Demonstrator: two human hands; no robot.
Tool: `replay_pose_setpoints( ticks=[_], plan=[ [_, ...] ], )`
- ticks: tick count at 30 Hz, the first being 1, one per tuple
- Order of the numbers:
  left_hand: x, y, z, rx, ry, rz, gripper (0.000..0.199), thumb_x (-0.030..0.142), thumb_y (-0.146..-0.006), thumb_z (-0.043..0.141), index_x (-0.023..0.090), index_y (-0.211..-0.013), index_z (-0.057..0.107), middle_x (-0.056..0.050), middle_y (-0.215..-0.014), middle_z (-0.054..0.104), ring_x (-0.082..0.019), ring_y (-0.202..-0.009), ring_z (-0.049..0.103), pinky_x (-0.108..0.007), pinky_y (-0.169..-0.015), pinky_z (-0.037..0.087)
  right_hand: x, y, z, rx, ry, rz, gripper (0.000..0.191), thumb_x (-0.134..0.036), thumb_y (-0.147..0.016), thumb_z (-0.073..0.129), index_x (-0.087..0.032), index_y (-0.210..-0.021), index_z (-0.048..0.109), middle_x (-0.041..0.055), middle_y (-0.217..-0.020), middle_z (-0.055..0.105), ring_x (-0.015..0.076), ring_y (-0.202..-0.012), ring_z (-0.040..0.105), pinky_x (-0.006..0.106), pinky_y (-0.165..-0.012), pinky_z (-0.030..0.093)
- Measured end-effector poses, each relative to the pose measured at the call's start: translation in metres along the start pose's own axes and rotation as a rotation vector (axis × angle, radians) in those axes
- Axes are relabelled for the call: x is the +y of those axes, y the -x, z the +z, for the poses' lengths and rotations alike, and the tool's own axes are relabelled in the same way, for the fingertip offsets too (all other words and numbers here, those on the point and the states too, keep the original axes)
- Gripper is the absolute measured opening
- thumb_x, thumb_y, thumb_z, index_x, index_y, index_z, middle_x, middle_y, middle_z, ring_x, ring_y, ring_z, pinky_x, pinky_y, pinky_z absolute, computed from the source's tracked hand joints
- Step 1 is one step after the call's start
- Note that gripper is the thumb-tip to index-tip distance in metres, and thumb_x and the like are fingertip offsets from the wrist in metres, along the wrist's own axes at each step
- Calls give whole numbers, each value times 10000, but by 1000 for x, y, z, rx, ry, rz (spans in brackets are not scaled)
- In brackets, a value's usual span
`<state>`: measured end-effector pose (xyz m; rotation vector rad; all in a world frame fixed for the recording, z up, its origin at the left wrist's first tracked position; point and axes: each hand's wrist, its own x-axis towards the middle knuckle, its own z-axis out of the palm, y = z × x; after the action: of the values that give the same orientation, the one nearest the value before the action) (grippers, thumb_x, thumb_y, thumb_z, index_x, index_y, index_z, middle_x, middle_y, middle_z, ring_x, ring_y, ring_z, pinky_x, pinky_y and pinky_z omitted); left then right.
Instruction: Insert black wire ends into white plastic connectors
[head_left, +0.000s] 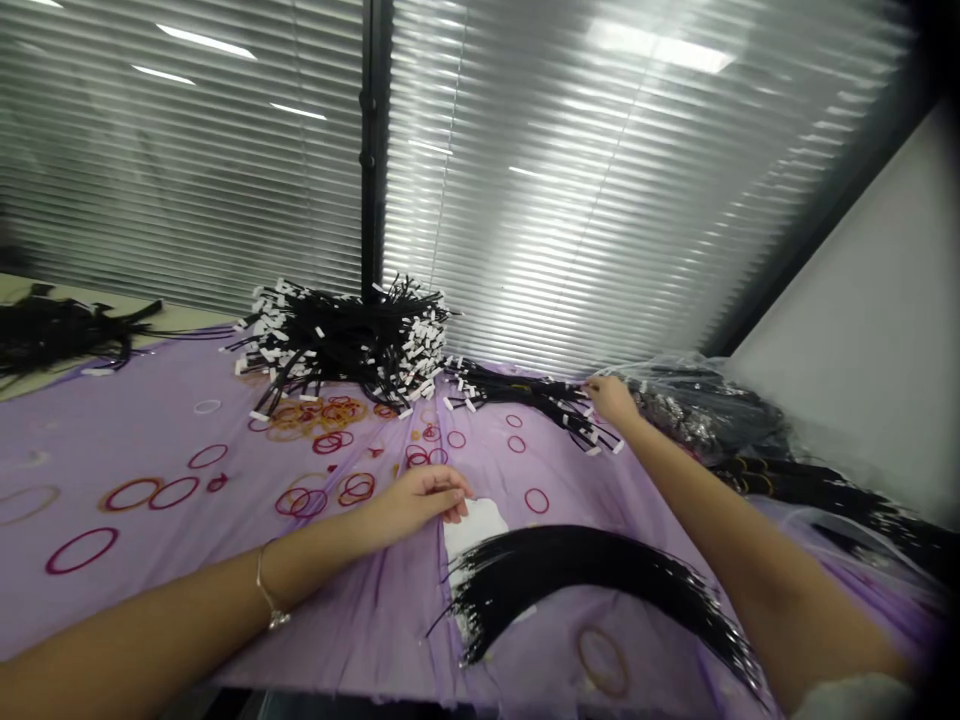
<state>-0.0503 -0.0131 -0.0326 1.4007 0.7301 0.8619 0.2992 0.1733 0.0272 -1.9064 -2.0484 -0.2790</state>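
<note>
One thick bundle of black wires (570,560) lies on the bench (397,630), its long axis running left to right and bowed away from the person; its left ends splay over a white sheet (481,518), its right ends slant down beside the right forearm. Farther back, one thinner bundle of white-tagged cables (510,388) also lies crosswise, its right end at the right hand (613,402). That hand's fingers are narrowed there; whether they grip cannot be told. The left hand (429,497) has loosely curled fingers beside the sheet, holding nothing visible. One tangled cable pile (345,340) stands behind many thin, round red and yellow rubber bands (330,415). Wrinkled, translucent purple film (172,400) covers the bench.
</note>
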Motion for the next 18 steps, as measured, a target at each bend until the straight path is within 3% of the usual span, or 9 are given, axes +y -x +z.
replay_pose_setpoints(
  ticks=[2, 5, 9, 11, 13, 15, 18],
  plan=[
    [1, 0, -1, 4, 8, -9, 229, 346, -786, 653, 124, -836, 631, -21, -711, 647, -108, -633, 575, -258, -672, 454, 2, -11, -21, 116, -48, 62, 313, -361, -916, 479, -145, -1125, 568, 77, -1092, 609, 176, -948, 600, 385, -832, 498],
    [3, 1, -1, 16, 27, -27, 210, 323, -788, 655, 120, -835, 631, -19, -712, 645, -104, -633, 570, -251, -670, 448, 3, -24, -53, 268, -108, 76, 439, -303, -970, 224, -99, -1133, 577, 144, -1031, 649, 237, -972, 610, 372, -852, 459],
    [6, 2, -1, 22, 36, -44, 188, 298, -798, 648, 116, -843, 636, -26, -728, 657, -108, -649, 580, -255, -682, 452, 4, -23, -91, 348, -190, -35, 287, -309, -881, 457, -161, -1029, 653, 110, -1168, 629, 240, -1121, 546, 326, -957, 389],
    [6, 1, 0, 16, 44, -46, 185, 294, -789, 658, 116, -834, 636, -25, -721, 658, -107, -641, 581, -254, -673, 454, 6, -16, -105, 414, -238, -28, 276, -280, -878, 455, -148, -1012, 658, 127, -1175, 623, 250, -1150, 523, 357, -980, 363],
    [5, 1, 0, 10, 59, -57, 187, 287, -779, 670, 112, -833, 634, -22, -714, 654, -102, -632, 579, -250, -667, 455, 9, -8, -117, 431, -304, 6, 242, -255, -865, 479, -120, -950, 661, 146, -1020, 669, 248, -1015, 595, 372, -891, 421],
    [5, 1, 1, 14, 73, -73, 191, 280, -779, 670, 107, -846, 627, -23, -717, 648, -100, -632, 580, -253, -671, 459, 10, 2, -127, 400, -398, 32, 181, -231, -840, 520, -115, -878, 653, 121, -872, 683, 190, -753, 650, 318, -708, 484],
    [9, 4, 1, 17, 129, -131, 218, 280, -792, 659, 108, -911, 601, -41, -782, 647, -122, -673, 607, -287, -706, 472, 3, 22, -143, 433, -558, 50, 237, -213, -902, 398, -132, -980, 607, 105, -966, 658, 87, -538, 615, 229, -527, 489]
  ],
)
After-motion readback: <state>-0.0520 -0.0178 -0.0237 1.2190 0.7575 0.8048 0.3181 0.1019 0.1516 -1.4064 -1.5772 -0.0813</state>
